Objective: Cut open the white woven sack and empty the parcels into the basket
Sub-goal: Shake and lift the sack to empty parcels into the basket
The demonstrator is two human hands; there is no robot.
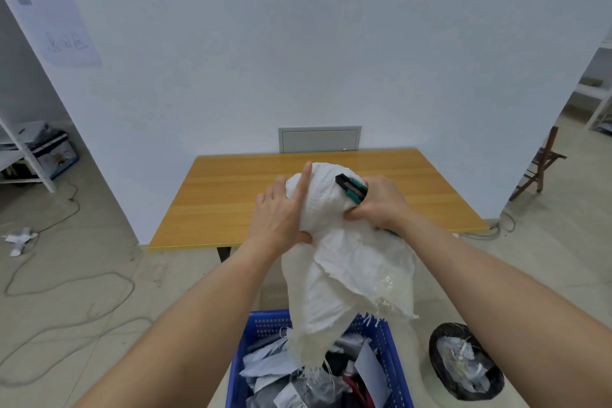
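I hold the white woven sack [347,262] upside down in the air, its frayed cut mouth hanging into the blue plastic basket [265,328]. My left hand [281,212] grips the sack's closed upper end, index finger stretched along the cloth. My right hand [381,202] clutches the other side of that end together with a green and black utility knife [352,190], which points up and left. Grey, white and black parcels [275,371] lie piled in the basket under the sack's mouth.
A wooden table [231,195] stands just beyond the basket, against the white wall. A black-lined waste bin [463,361] with scraps sits right of the basket. Cables [66,285] trail over the floor at left. Shelving stands at far left, a wooden chair [543,162] at right.
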